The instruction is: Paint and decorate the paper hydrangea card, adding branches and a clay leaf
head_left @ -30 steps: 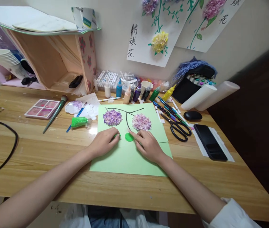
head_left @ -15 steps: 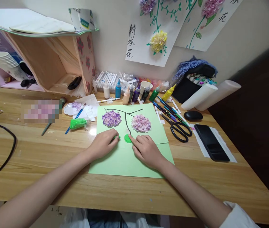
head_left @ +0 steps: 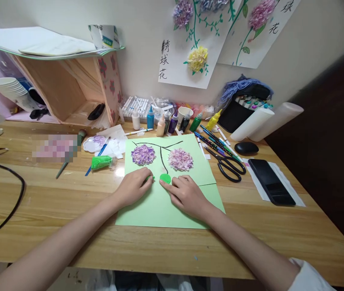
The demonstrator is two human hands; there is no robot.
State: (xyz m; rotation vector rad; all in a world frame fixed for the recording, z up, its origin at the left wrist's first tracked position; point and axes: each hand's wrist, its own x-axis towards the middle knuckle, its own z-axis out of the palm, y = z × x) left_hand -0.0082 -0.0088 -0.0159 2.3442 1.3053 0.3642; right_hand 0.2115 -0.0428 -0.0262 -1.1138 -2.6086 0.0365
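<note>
Light green paper (head_left: 166, 210) lies on the table, bearing a purple flower (head_left: 143, 154), a pink flower (head_left: 180, 159) and dark drawn stems. At the lower end of the middle stem is a flat green clay disc (head_left: 165, 178). The index finger of my right hand (head_left: 188, 195) is extended onto the disc's lower edge, the other fingers curled. My left hand (head_left: 134, 186) rests on the paper's left side, thumb and fingers closed on a small piece of green clay (head_left: 151, 178).
Left of the paper lie a green clay packet (head_left: 101, 162), a brush (head_left: 99, 151) and a palette (head_left: 94, 143). Paint bottles (head_left: 173, 123) stand behind. Scissors (head_left: 229, 167), pens (head_left: 214, 141), a mouse (head_left: 246, 148) and a phone (head_left: 270, 182) are on the right.
My right index fingertip has moved from the disc's right upper side down to its lower left edge. My left hand keeps its pinch. The camera view has shifted slightly.
</note>
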